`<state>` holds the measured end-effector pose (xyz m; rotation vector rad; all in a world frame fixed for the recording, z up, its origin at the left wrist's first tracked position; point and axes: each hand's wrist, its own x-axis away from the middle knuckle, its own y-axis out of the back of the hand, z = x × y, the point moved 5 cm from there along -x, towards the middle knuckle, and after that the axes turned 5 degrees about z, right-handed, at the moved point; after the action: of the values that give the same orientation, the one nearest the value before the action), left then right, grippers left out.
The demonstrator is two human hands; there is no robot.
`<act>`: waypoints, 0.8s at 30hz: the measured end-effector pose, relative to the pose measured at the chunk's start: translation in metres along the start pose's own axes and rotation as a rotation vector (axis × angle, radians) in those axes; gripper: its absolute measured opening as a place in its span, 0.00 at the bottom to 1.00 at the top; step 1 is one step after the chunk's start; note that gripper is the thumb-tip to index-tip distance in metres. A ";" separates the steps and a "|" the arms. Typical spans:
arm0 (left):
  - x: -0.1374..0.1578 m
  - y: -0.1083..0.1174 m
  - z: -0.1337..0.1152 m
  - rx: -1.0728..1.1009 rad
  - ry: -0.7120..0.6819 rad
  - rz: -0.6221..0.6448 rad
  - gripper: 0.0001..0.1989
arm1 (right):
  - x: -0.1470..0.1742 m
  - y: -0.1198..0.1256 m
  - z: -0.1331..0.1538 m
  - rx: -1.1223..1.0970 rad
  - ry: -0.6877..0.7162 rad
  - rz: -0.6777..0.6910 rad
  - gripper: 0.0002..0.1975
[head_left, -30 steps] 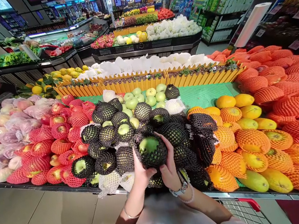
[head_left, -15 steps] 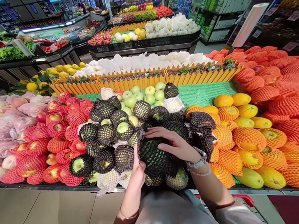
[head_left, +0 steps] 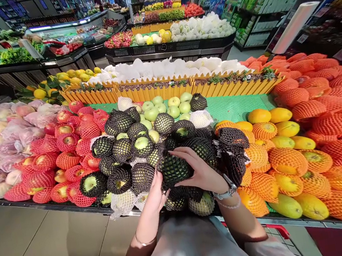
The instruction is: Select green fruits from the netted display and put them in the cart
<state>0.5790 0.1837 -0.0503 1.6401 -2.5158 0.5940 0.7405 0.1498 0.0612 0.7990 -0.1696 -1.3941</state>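
Near the frame's centre, holding a black-netted fruit (head_left: 175,172) between curved fingers of left hand (head_left: 155,192) and right hand (head_left: 203,173), probably firm, fairly heavy, best gripped round 2 opposite sides.

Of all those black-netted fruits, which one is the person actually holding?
The dark green fruit between the left hand and right hand. That hold sets it apart: the other black-netted fruits lie piled around it, with no hand gripping them.
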 end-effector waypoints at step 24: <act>-0.004 -0.013 0.000 0.299 0.056 0.135 0.37 | -0.019 -0.004 -0.005 -0.353 0.035 -0.127 0.15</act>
<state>0.5926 0.1829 -0.0478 1.5163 -2.6141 1.0598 0.7361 0.1694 0.0617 0.5458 0.1543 -1.4756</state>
